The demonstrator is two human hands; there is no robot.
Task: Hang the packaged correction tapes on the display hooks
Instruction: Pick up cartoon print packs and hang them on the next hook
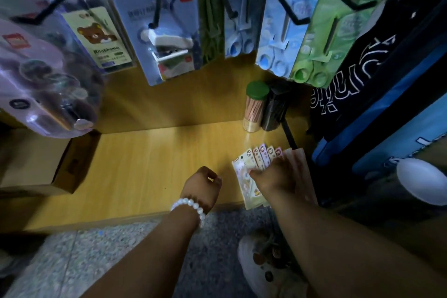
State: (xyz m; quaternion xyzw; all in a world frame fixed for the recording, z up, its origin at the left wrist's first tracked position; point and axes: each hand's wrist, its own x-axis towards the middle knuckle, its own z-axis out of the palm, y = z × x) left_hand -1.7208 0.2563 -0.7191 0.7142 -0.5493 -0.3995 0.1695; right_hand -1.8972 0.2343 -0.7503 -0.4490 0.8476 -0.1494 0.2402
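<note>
Her right hand (278, 174) pinches the fanned correction tape packs (256, 159) on the wooden shelf (145, 164) at four o'clock, left hand (203, 184) curled empty; the loose fan could slip apart when lifted.

Pale yellow-cream carded correction tape packs (244, 172), fanned; top corners carry round "30" badges, cards shade from cream to pink to lilac. Light yellow wood-grain laminate shelf board (145, 164). Speckled grey terrazzo floor (96, 254). White pearl bead bracelet (191, 208). Hanging: pale blue carded scissors pack (278, 38), lime green carded scissors pack (319, 51), blue stapler card (167, 31) with a red logo square. Green-lidded clear tube of tan pencils (255, 106). Plain brown cardboard box (36, 164).
</note>
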